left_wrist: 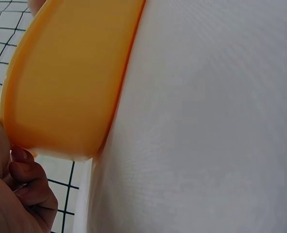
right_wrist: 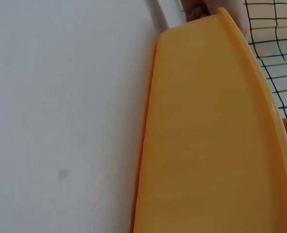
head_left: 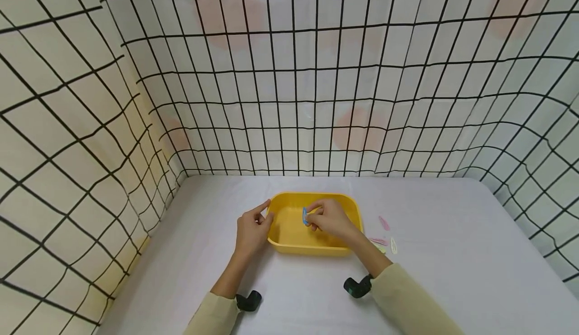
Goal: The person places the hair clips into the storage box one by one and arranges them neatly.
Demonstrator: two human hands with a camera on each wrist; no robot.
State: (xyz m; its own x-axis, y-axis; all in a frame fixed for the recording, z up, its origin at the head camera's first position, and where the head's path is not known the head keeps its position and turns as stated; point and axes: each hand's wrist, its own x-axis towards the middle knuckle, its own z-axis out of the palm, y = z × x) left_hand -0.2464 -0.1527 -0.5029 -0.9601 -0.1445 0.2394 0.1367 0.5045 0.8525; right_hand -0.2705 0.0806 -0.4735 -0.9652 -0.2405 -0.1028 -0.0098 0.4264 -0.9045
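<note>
A yellow plastic tray (head_left: 287, 232) stands in the middle of the white-covered table. At its left end, my left hand (head_left: 252, 232) holds the rim between thumb and fingers; the left wrist view shows those fingers (left_wrist: 29, 177) bent under the tray's edge. Over the tray's inside, my right hand (head_left: 332, 218) pinches a blue hair clip (head_left: 305, 217) between thumb and fingertips. Most of the right hand is hidden behind the tray wall (right_wrist: 206, 121) in the right wrist view. No other clip shows in the visible part of the tray.
Just right of the tray lie several hair clips: a pink clip (head_left: 384, 223), another pink clip (head_left: 379, 241), a whitish clip (head_left: 393, 245) and a yellowish clip (head_left: 379, 248) partly behind the right forearm. A black wire grid (head_left: 294, 101) before white cloth encloses the back and sides.
</note>
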